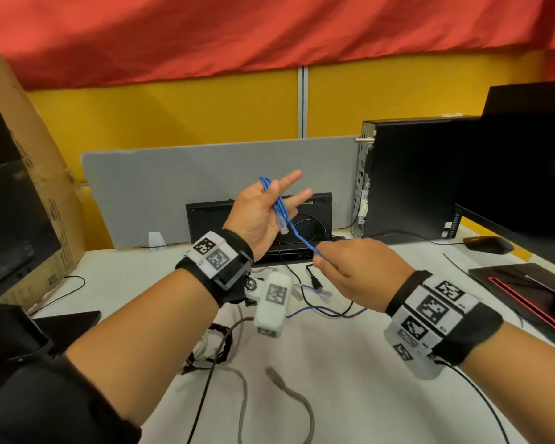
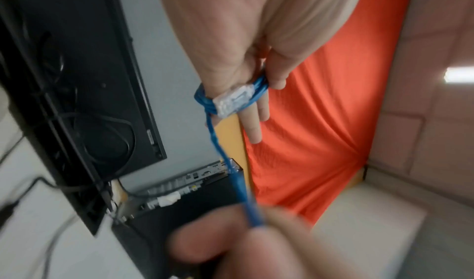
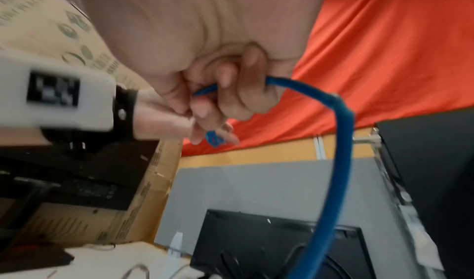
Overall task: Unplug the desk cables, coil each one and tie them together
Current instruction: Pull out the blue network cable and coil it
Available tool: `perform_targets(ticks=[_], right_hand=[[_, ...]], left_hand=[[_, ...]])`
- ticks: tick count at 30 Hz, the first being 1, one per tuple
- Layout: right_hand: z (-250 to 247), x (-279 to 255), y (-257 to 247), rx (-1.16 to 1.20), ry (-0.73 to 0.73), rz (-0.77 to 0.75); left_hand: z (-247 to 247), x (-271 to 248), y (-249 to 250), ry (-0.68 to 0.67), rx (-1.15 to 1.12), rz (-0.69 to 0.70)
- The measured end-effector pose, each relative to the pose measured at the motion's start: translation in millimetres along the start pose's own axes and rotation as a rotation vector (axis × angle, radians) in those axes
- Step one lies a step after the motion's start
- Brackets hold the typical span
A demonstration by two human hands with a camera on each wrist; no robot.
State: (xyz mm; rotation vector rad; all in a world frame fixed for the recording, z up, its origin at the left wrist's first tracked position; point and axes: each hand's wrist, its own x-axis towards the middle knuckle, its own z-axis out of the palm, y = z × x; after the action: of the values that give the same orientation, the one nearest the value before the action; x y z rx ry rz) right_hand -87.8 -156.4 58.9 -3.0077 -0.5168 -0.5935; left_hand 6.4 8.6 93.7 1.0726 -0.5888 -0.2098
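Thin blue network cable point(image 1: 277, 205), coiled in several loops across raised palm; clear plastic plug point(image 1: 283, 224) hanging down; one strand stretched taut.

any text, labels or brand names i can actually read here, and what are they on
None can be quoted with confidence.
Cardboard box: printed lines and round symbols, too blurred to read.
Wrist bands: black-and-white square marker patterns only, no words.
Black device lying under the blue cable: a small pale mark on its front edge, too small to read.
Desktop computer: small white stickers, unreadable.
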Motion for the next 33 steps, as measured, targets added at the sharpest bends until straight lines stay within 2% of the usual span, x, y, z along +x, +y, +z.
perform_targets(ticks=[5,10,12,16,19,21,23,25,27,30,31,32,33], right_hand=[[-42,8,-5,-0.037,0.114,-0.122],[-66,20,15,-0.106,0.218,-0.089],[-66,26,23,-0.104,0.254,-0.074],[-63,39,33,-0.109,0.27,-0.107],[-61,39,39,-0.204,0.359,-0.107],[-56,39,36,-0.196,0.402,-0.034],[-49,41,30,-0.139,0.372,0.087],[-43,44,24,-0.013,0.345,0.198],[-39,47,19,0.277,0.323,0.303],[-38,46,10,1.068,0.204,0.466],[-37,44,7,1.258,0.151,0.493],[-37,42,6,1.313,0.1,0.47],[-37,40,6,1.252,0.052,0.412]], left_hand=[[8,-7,-3,-0.103,0.52,-0.01],[16,-18,0,-0.198,0.843,-0.095],[19,-21,1,-0.215,0.894,-0.093],[25,-25,2,-0.217,0.717,-0.2],[25,-26,3,-0.222,0.52,-0.252],[25,-27,3,-0.232,0.372,-0.293],[25,-27,2,-0.245,0.243,-0.334],[25,-28,0,-0.257,0.147,-0.36],[24,-28,-2,-0.256,0.087,-0.364],[17,-28,-5,-0.244,0.02,-0.354],[15,-29,-5,-0.239,0.011,-0.352],[13,-29,-6,-0.236,0.006,-0.353],[12,-29,-6,-0.236,0.001,-0.354]])
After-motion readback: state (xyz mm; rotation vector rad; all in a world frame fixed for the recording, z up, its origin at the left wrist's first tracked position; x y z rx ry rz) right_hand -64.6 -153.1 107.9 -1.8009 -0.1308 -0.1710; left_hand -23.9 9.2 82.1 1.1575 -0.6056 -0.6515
